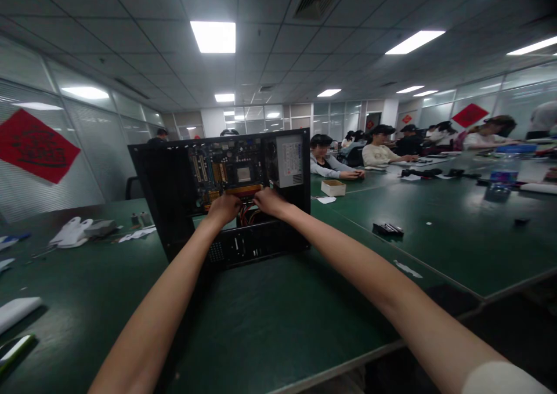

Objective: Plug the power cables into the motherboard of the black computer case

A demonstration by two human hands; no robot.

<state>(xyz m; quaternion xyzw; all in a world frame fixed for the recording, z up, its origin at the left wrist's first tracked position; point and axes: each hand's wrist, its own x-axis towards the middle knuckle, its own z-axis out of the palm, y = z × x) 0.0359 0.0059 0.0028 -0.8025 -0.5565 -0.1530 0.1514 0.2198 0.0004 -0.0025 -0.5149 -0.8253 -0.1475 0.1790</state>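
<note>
So the nearest thing to me was a pair of bare forearms, a cream short sleeve (pixel 496 376) on the right one, stretched over a glossy dark green tabletop (pixel 282 324). Past them, a black metal computer case (pixel 270 240) stood upright on that table, open side facing the person, and both hands were in it. The left hand (pixel 224 208) and right hand (pixel 270 202) sat just beside each other at the board's lower edge, by a long orange slot strip (pixel 250 190). Fingers were bunched in on both, but honestly I couldn't tell whether they were clamped on anything.

How far along? Partway, I'd say. The dark circuit board (pixel 226 165) looked seated and the boxy grey power supply (pixel 290 159) was in its top corner. Not finished though: a tangle of thin red, black and yellow cables (pixel 248 215) hung loose below the hands, no fan showed over the silver square chip (pixel 244 174), and that side had no cover on. Whether any plug was in, no idea, too small.

Further back sat a small open white cardboard box (pixel 333 187), then a person in a cream top (pixel 380 152) at the same table run.
</note>
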